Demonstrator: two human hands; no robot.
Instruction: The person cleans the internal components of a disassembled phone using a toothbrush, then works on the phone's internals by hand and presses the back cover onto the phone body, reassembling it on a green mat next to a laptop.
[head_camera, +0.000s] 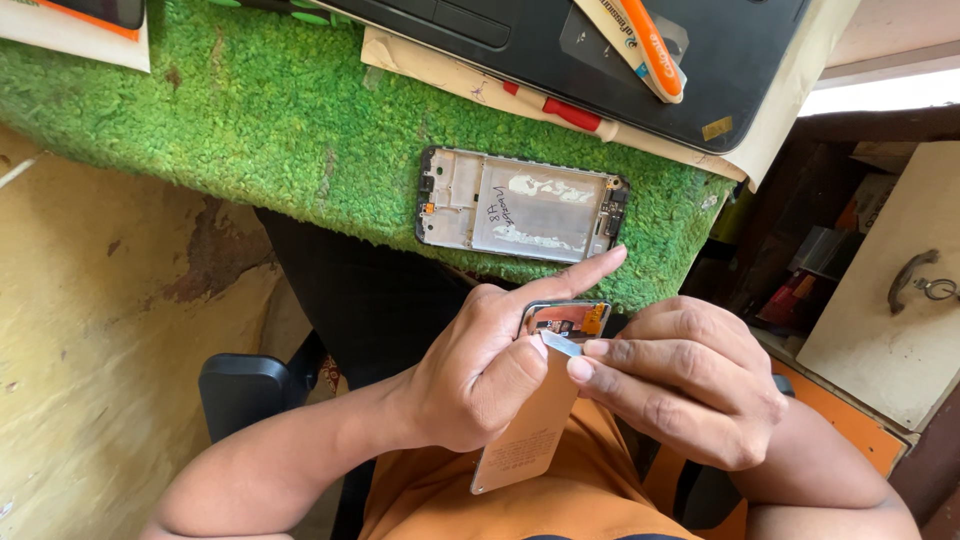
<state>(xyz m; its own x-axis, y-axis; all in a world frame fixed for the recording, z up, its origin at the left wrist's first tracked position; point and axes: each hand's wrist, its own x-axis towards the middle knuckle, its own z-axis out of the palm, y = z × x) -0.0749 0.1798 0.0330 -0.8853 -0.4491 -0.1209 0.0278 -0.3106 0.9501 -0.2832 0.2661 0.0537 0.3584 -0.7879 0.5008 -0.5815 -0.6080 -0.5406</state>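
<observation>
Over my lap, my left hand (485, 365) grips a phone screen panel (530, 430) whose tan back faces up, with its index finger stretched out. My right hand (680, 380) pinches a small thin silver strip (562, 345) against the panel's upper end, where an orange flex cable (575, 318) shows. An open phone frame (520, 205) with a silvery inner plate lies on the green mat (250, 120) just beyond my hands.
A black laptop (600, 50) sits at the back of the mat with an orange-and-white tool (645, 45) on it. An open drawer with a metal handle (910, 280) stands at the right. A worn yellow floor (90, 330) lies to the left.
</observation>
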